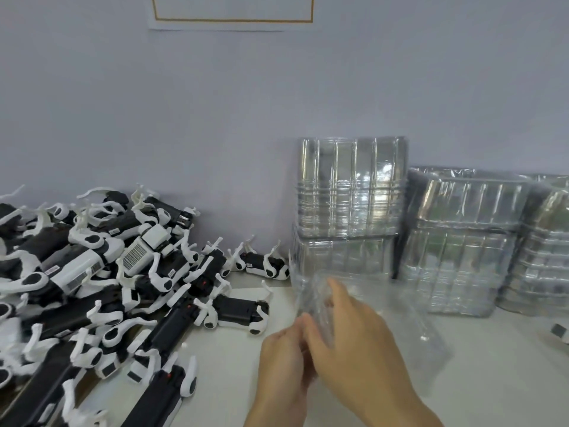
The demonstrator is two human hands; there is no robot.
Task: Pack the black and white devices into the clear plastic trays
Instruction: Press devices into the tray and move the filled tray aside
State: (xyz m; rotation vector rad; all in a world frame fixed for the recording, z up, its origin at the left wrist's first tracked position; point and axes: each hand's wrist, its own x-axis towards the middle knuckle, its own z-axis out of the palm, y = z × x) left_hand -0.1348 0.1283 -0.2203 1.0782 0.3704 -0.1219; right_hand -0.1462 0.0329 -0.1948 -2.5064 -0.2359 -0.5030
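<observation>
A big heap of black and white devices (92, 282) covers the left half of the table. One device (237, 314) lies apart at the heap's right edge. A clear plastic tray (400, 328), blurred, is held tilted over the table in front of the tray stacks. My left hand (281, 362) pinches its near left edge. My right hand (357, 343) lies over the tray's left part with fingers curled around it. Stacked clear trays (351, 186) stand against the wall behind.
More stacks of clear trays (462, 241) in plastic wrap stand at the right by the wall, another stack (545, 251) at the far right. A small dark and white object (560, 332) lies at the right edge. The pale wall is close behind.
</observation>
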